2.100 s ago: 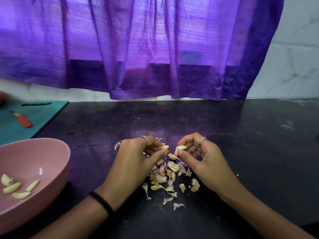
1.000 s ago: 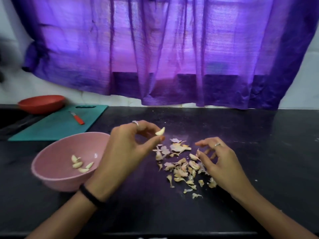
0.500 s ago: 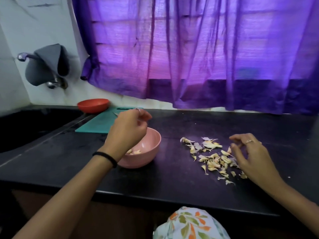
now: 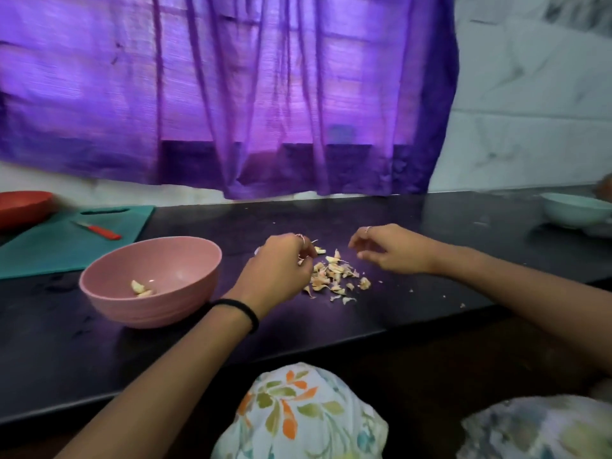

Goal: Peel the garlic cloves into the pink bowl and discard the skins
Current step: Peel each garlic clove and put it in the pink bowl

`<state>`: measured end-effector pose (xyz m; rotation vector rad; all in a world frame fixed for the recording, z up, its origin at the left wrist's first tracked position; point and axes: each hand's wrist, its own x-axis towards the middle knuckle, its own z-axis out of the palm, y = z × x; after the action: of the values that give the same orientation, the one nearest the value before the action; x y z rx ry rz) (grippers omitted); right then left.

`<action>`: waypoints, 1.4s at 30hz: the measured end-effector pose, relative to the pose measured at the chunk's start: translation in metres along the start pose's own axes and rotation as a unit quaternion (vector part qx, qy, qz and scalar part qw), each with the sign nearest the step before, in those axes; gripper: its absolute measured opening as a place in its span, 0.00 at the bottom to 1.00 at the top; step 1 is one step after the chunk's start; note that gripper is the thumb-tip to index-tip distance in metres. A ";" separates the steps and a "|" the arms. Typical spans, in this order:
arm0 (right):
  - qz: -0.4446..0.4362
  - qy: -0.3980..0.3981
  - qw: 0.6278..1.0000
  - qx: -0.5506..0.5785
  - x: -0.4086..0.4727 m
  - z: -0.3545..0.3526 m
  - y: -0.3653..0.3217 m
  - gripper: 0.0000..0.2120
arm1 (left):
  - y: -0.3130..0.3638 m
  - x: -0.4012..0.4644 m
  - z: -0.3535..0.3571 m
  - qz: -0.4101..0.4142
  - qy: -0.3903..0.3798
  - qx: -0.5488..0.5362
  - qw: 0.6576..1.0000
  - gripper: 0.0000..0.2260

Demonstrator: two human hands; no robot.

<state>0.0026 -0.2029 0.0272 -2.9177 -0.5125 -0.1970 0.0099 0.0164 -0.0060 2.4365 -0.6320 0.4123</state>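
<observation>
Left hand (image 4: 278, 260) — fingers curled at the garlic skins (image 4: 334, 276), hold unclear; right hand (image 4: 387, 250) loosely curled, empty; pink bowl (image 4: 185, 303) left.

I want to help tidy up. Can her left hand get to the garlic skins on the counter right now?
Probably yes. The left hand is already at the near edge of the pile of garlic skins on the black counter, and nothing lies between them. The pink bowl sits off to the side.
</observation>
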 end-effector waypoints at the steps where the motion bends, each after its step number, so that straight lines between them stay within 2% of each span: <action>1: -0.003 -0.008 1.000 -0.008 0.003 -0.002 -0.001 0.12 | -0.003 0.002 0.004 -0.008 -0.002 -0.003 1.000 0.11; 11: -0.032 0.012 0.997 0.063 0.051 0.029 0.011 0.15 | -0.019 0.023 0.021 -0.028 -0.009 0.033 0.999 0.13; 16: -0.048 -0.026 0.995 0.080 0.057 0.030 0.024 0.09 | -0.018 0.033 0.026 -0.019 0.005 0.031 0.999 0.15; 23: -0.073 -0.058 0.991 0.092 0.067 0.035 0.029 0.10 | -0.017 0.040 0.041 0.003 0.011 0.054 0.998 0.18; 26: -0.077 -0.080 0.991 0.071 0.077 0.034 0.028 0.09 | -0.019 0.043 0.041 0.031 0.031 0.035 0.998 0.17; 30: -0.089 -0.093 0.990 0.060 0.091 0.031 0.031 0.06 | -0.024 0.046 0.042 0.069 0.017 0.018 0.997 0.16; 33: -0.081 -0.088 0.983 0.136 0.095 0.026 0.035 0.05 | -0.026 0.046 0.043 0.065 -0.005 -0.015 0.998 0.13; 34: -0.064 -0.075 0.976 0.196 0.094 0.024 0.037 0.05 | -0.026 0.045 0.044 0.063 -0.026 -0.019 0.998 0.16; 36: -0.013 -0.048 0.945 0.324 0.090 0.017 0.045 0.03 | -0.024 0.042 0.046 0.069 -0.073 0.001 0.995 0.28; 38: 0.050 -0.053 0.909 0.410 0.076 0.012 0.052 0.04 | -0.019 0.040 0.048 0.075 -0.110 0.052 0.990 0.35; 40: 0.109 -0.088 0.874 0.465 0.061 0.012 0.058 0.03 | -0.019 0.041 0.050 0.075 -0.104 0.077 0.989 0.36; 42: 0.154 -0.135 0.850 0.485 0.048 0.015 0.059 0.03 | -0.022 0.044 0.050 0.066 -0.076 0.069 0.993 0.33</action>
<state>0.0699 -0.2394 0.0118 -1.9668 -0.0931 0.4126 0.0655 -0.0133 -0.0368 2.5834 -0.8598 0.3356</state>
